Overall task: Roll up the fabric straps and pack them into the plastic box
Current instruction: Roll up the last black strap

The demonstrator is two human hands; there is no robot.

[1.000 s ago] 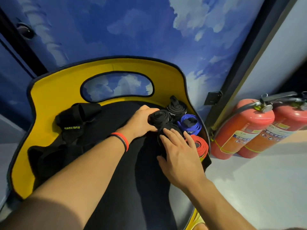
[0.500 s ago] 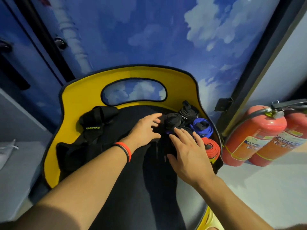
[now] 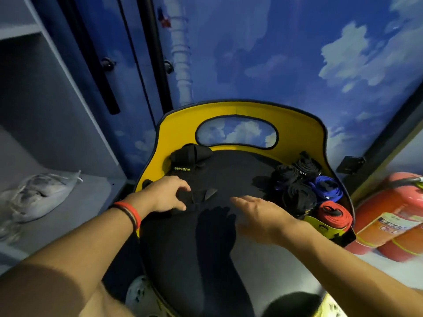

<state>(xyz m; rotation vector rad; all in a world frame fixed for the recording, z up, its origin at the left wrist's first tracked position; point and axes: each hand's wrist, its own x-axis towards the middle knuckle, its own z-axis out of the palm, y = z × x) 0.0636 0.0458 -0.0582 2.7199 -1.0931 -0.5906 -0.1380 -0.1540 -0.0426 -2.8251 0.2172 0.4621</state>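
Note:
Several rolled straps sit packed together at the right edge of a black seat [image 3: 206, 248]: black rolls [image 3: 297, 197], a blue roll [image 3: 327, 187] and a red roll [image 3: 334, 216]. A loose black strap [image 3: 201, 195] lies flat mid-seat. My left hand [image 3: 167, 195] has its curled fingers and thumb around that strap's end. My right hand [image 3: 258, 213] hovers flat, fingers straight, just left of the rolls and holds nothing. A bundle of loose black straps marked XUEYING [image 3: 190, 156] lies at the seat's back left.
The seat belongs to a yellow chair [image 3: 297, 124] against a sky-painted wall. Two red fire extinguishers [image 3: 389, 220] lie on the floor to the right. A grey shelf on the left holds a plastic bag [image 3: 39, 193]. A white shoe [image 3: 139, 294] is below.
Both hands left the rolled straps and moved left. My left hand now grips the loose black strap mid-seat, and my right hand has lifted off the rolls. The camera panned left.

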